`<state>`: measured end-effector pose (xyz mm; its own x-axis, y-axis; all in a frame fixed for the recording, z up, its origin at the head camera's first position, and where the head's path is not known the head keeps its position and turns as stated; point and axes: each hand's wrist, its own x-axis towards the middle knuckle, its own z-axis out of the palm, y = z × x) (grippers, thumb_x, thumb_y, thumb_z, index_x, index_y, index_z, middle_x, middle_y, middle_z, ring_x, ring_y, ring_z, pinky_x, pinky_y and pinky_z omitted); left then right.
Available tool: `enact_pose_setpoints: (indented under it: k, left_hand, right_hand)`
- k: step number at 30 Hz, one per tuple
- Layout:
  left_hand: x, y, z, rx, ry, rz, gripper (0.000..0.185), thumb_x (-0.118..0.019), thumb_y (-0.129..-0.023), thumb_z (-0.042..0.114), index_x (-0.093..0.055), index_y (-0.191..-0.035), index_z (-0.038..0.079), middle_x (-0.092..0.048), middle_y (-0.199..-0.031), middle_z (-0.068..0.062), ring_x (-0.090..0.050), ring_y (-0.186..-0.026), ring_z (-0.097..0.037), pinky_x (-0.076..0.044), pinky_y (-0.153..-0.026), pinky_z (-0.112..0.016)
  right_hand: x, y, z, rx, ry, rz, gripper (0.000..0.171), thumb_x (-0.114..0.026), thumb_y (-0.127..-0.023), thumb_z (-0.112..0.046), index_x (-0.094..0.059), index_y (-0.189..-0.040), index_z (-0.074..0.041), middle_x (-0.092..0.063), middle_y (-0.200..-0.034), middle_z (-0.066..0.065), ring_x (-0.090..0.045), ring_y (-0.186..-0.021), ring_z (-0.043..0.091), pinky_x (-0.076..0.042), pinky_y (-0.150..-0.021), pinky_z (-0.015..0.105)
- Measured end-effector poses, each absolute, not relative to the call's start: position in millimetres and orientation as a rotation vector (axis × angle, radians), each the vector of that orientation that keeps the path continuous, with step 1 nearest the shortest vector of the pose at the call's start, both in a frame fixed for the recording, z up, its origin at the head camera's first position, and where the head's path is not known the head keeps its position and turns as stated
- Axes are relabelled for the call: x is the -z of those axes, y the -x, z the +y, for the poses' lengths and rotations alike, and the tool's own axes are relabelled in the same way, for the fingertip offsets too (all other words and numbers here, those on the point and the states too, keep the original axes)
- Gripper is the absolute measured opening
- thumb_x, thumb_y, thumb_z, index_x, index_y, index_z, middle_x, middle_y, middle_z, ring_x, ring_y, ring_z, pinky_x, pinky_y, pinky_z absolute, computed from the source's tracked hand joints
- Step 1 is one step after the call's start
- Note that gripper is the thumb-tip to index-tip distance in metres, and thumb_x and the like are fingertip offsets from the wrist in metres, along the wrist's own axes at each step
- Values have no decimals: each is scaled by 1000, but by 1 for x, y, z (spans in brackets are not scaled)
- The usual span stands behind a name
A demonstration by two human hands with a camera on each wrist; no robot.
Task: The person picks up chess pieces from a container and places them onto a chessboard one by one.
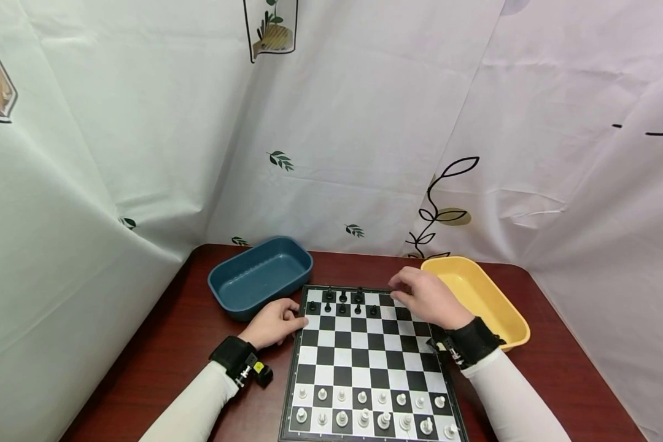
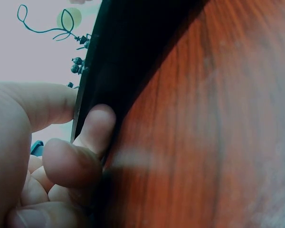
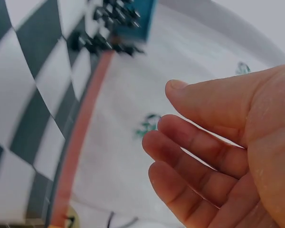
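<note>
Chessboard [image 1: 364,356], black-and-white checkered, black frame, lies flat on the red-brown wooden table [image 1: 160,350] between my hands. Left hand [image 1: 273,322] pinches its left edge near the far corner. Right hand [image 1: 428,299] hovers over the far-right squares beside the black pieces [image 1: 344,302], fingers relaxed, holding nothing.

No readable text, label, brand or number anywhere; curtain [image 1: 364,123] carries only leaf and plant drawings, no words.

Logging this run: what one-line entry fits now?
left hand: grips black-and-white chessboard edge | right hand: open, empty, over far right corner
</note>
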<state>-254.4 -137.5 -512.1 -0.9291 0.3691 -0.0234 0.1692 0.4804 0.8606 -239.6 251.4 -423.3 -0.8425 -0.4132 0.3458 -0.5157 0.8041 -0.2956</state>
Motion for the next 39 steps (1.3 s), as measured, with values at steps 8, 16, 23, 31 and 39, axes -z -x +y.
enact_pose_setpoints:
  k: [8,16,23,31,39]
  left_hand:
    - [512,254,-138,-1436,-461,2509,48,-83,-102,27,-64,-132,-6,-64,-70,0,-50,-45,-13,-47,-50,-30]
    - [510,254,-137,-1433,-449,2512,49,-83,-101,28,-64,-132,-5,-63,-71,-1,-50,-45,-12,-47,-50,-30]
    - [511,254,-137,-1435,-442,2511,49,-83,-102,28,-64,-133,-5,-64,-71,0,-50,-45,-12,-46,-50,-30]
    - [513,254,-138,-1439,-446,2521,50,-83,-101,29,-64,-132,-5,-64,-71,-1,-49,-45,-13,-45,-48,-31]
    - [514,254,-139,-1438,-455,2527,49,-84,-101,29,-64,-131,-4,-63,-70,-1,-50,-45,-13,-45,-48,-31]
  right_hand:
    - [405,240,288,-610,-548,-2685,12,-83,-102,-13,-81,-113,-10,-77,-109,4,-71,-89,22,-60,-79,45]
    - [399,245,322,-598,-467,-2560,10,-84,-99,-9,-83,-109,-9,-79,-108,6,-71,-85,23,-58,-74,44]
    - [405,250,347,-609,-402,-2569,11,-82,-101,-10,-83,-112,-10,-80,-110,7,-73,-89,27,-58,-78,47]
    - [417,256,362,-679,-340,-2621,14,-82,-101,-11,-82,-114,-6,-80,-116,16,-75,-95,35,-58,-84,54]
    - [432,264,372,-659,-312,-2722,20,-80,-103,-12,-80,-120,-2,-78,-118,18,-74,-102,39,-57,-88,58]
